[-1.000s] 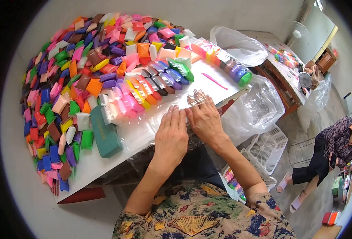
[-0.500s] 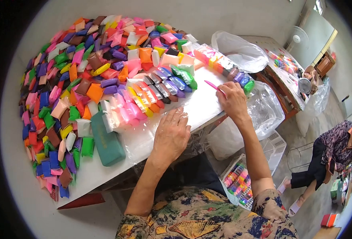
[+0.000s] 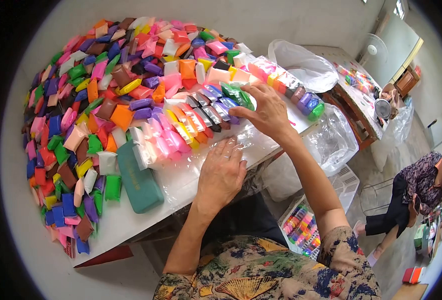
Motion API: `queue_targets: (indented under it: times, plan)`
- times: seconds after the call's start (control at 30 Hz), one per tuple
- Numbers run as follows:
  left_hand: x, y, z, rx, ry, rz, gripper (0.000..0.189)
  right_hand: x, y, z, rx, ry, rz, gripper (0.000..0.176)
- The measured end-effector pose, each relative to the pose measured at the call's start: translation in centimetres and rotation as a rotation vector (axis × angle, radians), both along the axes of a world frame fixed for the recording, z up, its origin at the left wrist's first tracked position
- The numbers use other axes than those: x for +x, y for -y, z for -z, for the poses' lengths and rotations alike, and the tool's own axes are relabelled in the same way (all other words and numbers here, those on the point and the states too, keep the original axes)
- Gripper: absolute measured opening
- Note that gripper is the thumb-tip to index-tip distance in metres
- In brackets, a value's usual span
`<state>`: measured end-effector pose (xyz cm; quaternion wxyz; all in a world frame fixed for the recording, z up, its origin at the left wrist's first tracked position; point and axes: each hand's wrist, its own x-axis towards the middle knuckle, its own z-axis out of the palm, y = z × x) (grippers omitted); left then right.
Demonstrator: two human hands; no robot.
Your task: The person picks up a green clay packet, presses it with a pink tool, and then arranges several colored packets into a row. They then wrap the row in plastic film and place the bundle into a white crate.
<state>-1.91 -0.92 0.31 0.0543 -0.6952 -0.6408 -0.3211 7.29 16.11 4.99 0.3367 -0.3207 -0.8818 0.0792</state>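
My left hand (image 3: 221, 172) rests flat with its fingers spread on clear plastic film (image 3: 181, 175) at the table's front edge. At the right end of a row of coloured packets (image 3: 181, 125), my right hand (image 3: 265, 111) has its thumb and fingers apart around the green and purple packets, touching them. A green packet (image 3: 237, 95) lies beside its fingertips. Behind my right hand, another row of packets in clear plastic (image 3: 286, 85) runs to a green one. A pink tool (image 3: 292, 123) shows partly beside my right wrist.
A big heap of coloured packets (image 3: 81, 125) covers the left and back of the white table (image 3: 111, 225). A teal case (image 3: 140, 180) lies near the front edge. Clear bags (image 3: 336, 132) hang at the right. A crate (image 3: 301, 225) stands below; a person (image 3: 411, 195) is at far right.
My right hand has let go of the pink tool and moved left to the end of the packet row. My left hand has shifted slightly.
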Motion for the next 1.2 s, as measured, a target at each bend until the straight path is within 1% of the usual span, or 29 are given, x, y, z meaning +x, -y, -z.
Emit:
queue_targets:
  times: [0.03, 0.13, 0.23, 0.33, 0.43, 0.53, 0.63, 0.73, 0.83, 0.87, 0.97, 1.03, 1.1, 1.2]
  plan:
    - [0.0, 0.0, 0.0, 0.002, -0.001, -0.002, 0.03, -0.1, -0.1, -0.1, -0.012, 0.023, 0.018, 0.067]
    - [0.1, 0.0, -0.1, 0.006, -0.008, -0.005, 0.03, 0.0, -0.2, -0.7, -0.18, 0.051, -0.011, 0.064]
    - [0.1, 0.1, 0.0, 0.009, -0.014, -0.005, 0.031, 0.0, -1.0, 0.4, -0.112, -0.007, -0.048, 0.061]
    - [0.1, 0.0, 0.0, 0.016, -0.011, -0.007, 0.031, 0.1, -1.3, 0.6, 0.019, 0.034, -0.037, 0.052]
    - [0.2, 0.0, -0.1, 0.015, 0.002, -0.015, 0.03, -0.4, -0.9, 0.3, 0.09, 0.114, 0.02, 0.046]
    - [0.3, 0.0, -0.1, 0.017, -0.015, -0.015, 0.031, -1.4, -0.6, 1.1, 0.154, 0.106, 0.097, 0.041]
    - [0.1, 0.0, -0.1, 0.037, -0.043, -0.005, 0.035, -1.6, -0.3, 1.1, 0.149, 0.121, 0.144, 0.04]
    - [0.2, 0.0, -0.2, 0.032, -0.041, -0.002, 0.04, -1.1, -0.3, 0.2, 0.025, 0.172, 0.194, 0.048]
    - [0.2, 0.0, -0.3, 0.012, -0.024, 0.001, 0.048, 0.3, -1.0, 0.0, -0.049, 0.064, 0.163, 0.044]
    - [0.2, 0.0, -0.2, 0.017, -0.028, -0.002, 0.051, 1.0, -0.7, -0.2, -0.036, -0.021, 0.189, 0.038]
    - [0.1, 0.0, -0.2, 0.016, -0.016, 0.002, 0.059, 4.3, 1.3, -1.1, -0.072, -0.44, 0.113, 0.04]
    - [0.1, 0.1, -0.4, 0.006, -0.003, 0.008, 0.062, 6.7, 3.7, -0.7, -0.048, -0.663, 0.04, 0.044]
    - [0.1, 0.1, -0.5, -0.006, 0.004, 0.015, 0.064, 8.7, 6.8, 0.6, -0.084, -0.715, 0.012, 0.044]
    - [0.1, 0.0, -0.3, 0.001, -0.009, 0.011, 0.065, 9.4, 9.7, 3.7, -0.068, -0.605, -0.074, 0.047]
